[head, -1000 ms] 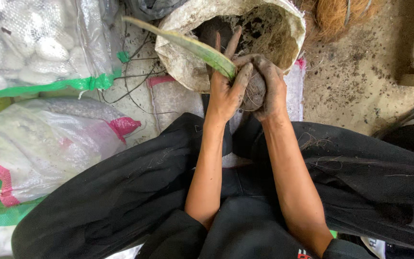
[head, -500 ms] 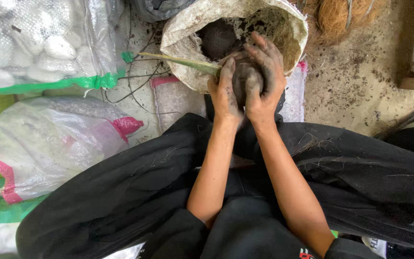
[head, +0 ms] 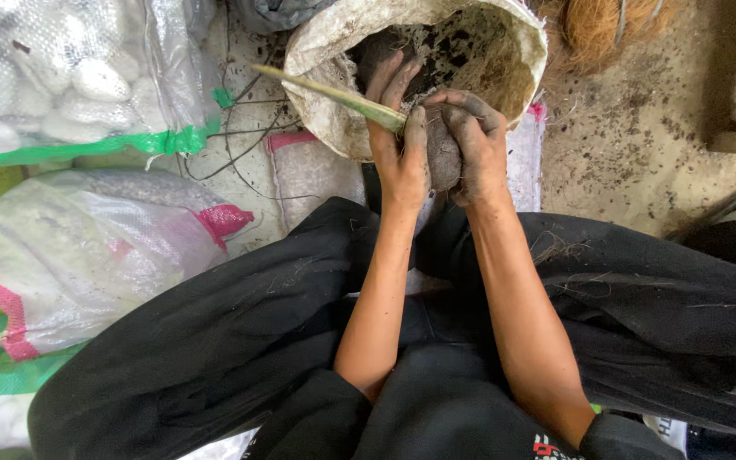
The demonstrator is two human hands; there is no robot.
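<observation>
A: What is different now with your hands?

B: A second ago your left hand [head: 402, 162] was laid flat along the green leaf [head: 325, 92] and your right hand [head: 474, 145] cupped the dark soil ball [head: 443, 153] from the side. Now both hands are closed around the ball, your fingers wrapped over it from two sides. So I judge you are pressing the soil firm around the plant's base.

A: And the leaf?

B: It was wide and raised up before. Now it shows only as a narrow stalk which goes out to the left from between your left fingers.

A: Where is the ball?

B: Between your two palms, just above the front edge of the open soil sack [head: 504, 51], a little more toward you than before. The coconut fibre [head: 598, 30] lies beyond your right hand. The bags of white pieces [head: 70, 77] are well apart, on the left of your left hand.

A: Is the ball whole?

B: I cannot tell, your fingers hide most of it.
</observation>
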